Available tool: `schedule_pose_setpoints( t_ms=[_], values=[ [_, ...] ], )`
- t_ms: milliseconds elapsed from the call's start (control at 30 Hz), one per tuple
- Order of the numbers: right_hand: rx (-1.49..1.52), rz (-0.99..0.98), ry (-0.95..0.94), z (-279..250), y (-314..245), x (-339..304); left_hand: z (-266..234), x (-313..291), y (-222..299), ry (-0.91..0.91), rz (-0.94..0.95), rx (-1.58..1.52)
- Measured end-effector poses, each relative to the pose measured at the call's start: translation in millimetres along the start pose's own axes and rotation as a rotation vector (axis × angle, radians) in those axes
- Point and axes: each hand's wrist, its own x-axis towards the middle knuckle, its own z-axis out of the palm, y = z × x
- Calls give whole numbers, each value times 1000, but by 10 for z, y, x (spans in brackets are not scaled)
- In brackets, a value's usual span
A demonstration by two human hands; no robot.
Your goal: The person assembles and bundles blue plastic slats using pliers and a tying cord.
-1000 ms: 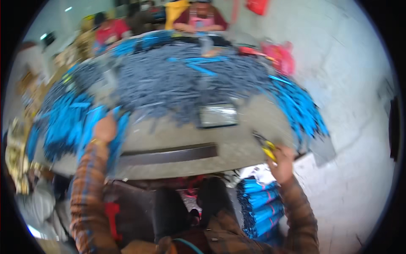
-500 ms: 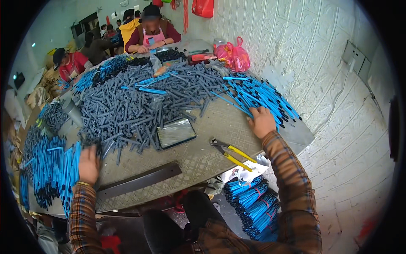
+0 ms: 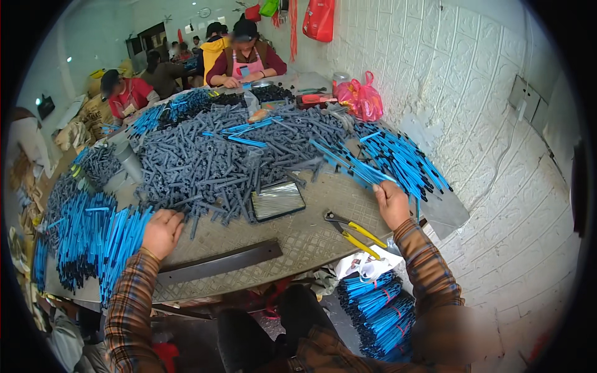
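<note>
Several thin blue sticks are pinched in my right hand, at the right side of the table. They point up and left, blurred by motion, beside a heap of blue sticks with black ends. My left hand is at the near left edge of a large pile of grey plastic tubes. Its fingers are bent down and drawn together, with their tips hidden, so what they hold cannot be made out. Just left of it lie more blue sticks in rows.
On the table lie yellow-handled pliers, a dark metal bar and a black tray of thin pale rods. Banded blue bundles stand below the right edge. Across the table works a person in a pink apron. A white wall bounds the right.
My right hand has lifted several blue sticks off the right heap. My left hand has shifted from beside the left blue sticks to the grey tubes' edge. The whole view has shifted slightly.
</note>
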Motion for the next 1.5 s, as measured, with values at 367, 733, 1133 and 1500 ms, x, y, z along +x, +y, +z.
schedule_pose_setpoints(
  t_ms=[367, 733, 1133, 1500],
  values=[
    [402, -273, -58, 90, -863, -267, -119, 577, 851, 170, -540, -1099],
    [176, -608, -399, -435, -1105, -731, -375, 610, 1205, -114, -501, -1714],
    [-135, -701, -535, -525, -1156, -857, -376, 419, 1431, -107, -914, -2236],
    [62, -427, -77, -332, -119, -341, -716, -100, 2048, 251, -783, -2527]
  ],
)
